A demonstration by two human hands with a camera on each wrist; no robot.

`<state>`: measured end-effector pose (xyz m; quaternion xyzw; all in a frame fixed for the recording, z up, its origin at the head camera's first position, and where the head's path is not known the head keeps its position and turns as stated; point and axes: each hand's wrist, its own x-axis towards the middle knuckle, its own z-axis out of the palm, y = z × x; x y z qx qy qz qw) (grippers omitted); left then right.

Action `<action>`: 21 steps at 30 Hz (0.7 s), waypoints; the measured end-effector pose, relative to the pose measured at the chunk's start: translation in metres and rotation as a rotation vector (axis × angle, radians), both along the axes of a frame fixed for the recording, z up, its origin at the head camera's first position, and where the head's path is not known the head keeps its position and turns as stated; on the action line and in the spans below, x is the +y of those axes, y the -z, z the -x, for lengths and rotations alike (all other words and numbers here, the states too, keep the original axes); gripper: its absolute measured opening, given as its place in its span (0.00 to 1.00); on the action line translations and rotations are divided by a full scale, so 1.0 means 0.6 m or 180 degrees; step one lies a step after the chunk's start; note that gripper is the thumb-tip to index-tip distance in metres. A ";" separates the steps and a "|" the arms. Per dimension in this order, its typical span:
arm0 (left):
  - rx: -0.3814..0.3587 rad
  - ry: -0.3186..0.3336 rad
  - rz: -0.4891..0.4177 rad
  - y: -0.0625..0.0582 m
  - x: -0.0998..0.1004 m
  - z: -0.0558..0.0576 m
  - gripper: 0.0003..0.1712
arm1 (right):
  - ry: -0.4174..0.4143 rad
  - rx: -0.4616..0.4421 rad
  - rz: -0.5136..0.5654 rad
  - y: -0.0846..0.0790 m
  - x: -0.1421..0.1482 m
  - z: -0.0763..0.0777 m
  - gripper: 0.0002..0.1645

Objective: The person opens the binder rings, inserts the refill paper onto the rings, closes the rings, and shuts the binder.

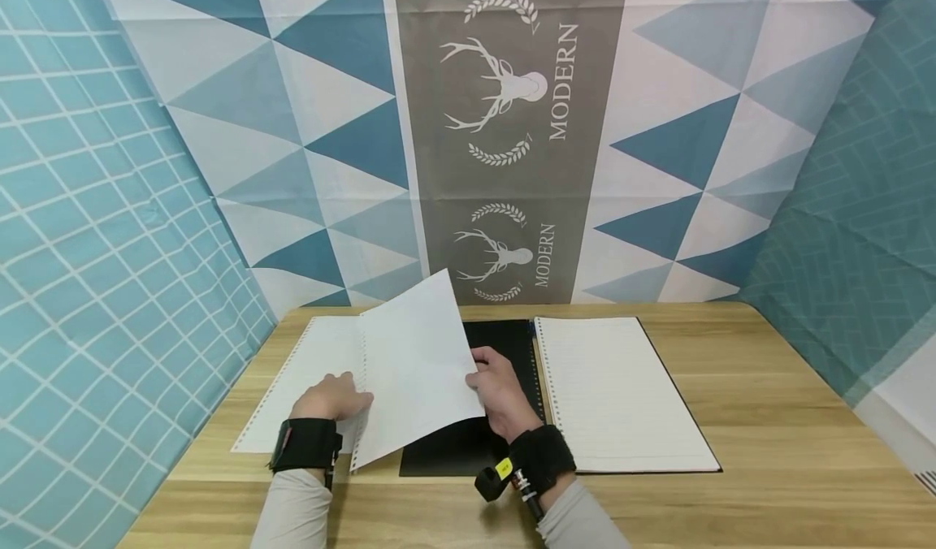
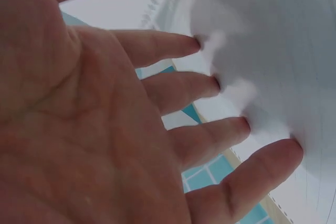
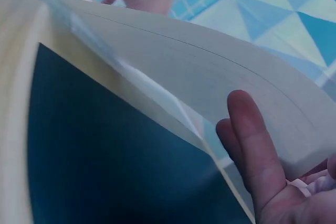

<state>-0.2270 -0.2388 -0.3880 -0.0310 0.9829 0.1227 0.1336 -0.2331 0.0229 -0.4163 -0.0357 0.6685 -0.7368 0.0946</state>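
Note:
My right hand [image 1: 500,391] pinches the right edge of a white loose-leaf sheet [image 1: 417,370], which is lifted and bowed. The sheet's hole-punched left edge stays low, near my left hand [image 1: 332,397]. That hand rests its fingertips on another punched sheet [image 1: 281,395] lying flat at the left, its thumb by the raised sheet's holes. In the left wrist view, the fingers [image 2: 184,93] are extended with their tips against white paper. Under the raised sheet lies the black cover [image 1: 504,346] of an open notebook, partly hidden. In the right wrist view, fingers [image 3: 252,140] show along the bent sheet.
To the right lies a stack of lined punched paper [image 1: 621,395] on the notebook's other black cover half. The wooden table [image 1: 790,451] runs beneath everything. Patterned cloth [image 1: 504,127] stands behind, with blue tiled cloth [image 1: 110,248] along the left.

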 end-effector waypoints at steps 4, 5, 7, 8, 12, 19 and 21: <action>0.0070 -0.0018 0.0040 0.001 0.004 -0.001 0.30 | 0.0100 -0.0114 -0.0042 0.001 0.019 0.007 0.29; 0.0076 -0.0022 0.0041 0.001 0.005 -0.002 0.30 | 0.0116 -0.0149 -0.0042 0.003 0.023 0.008 0.29; 0.0073 -0.0015 0.0045 -0.001 0.008 -0.003 0.30 | 0.0110 -0.0223 0.0009 0.009 0.026 0.009 0.30; 0.0070 -0.0002 0.0054 -0.002 0.009 -0.003 0.30 | 0.0091 -0.0248 0.0051 0.013 0.026 0.009 0.31; 0.0053 0.0074 0.0066 -0.006 0.015 -0.005 0.32 | -0.0055 -0.0300 0.0217 0.028 0.017 0.006 0.30; 0.0111 0.0107 0.0074 -0.004 0.017 -0.008 0.35 | -0.0112 -0.0205 0.0109 0.044 -0.010 -0.001 0.27; 0.0138 0.0091 0.0047 -0.004 0.018 -0.009 0.36 | -0.0119 -0.0174 0.0111 0.046 -0.017 -0.005 0.26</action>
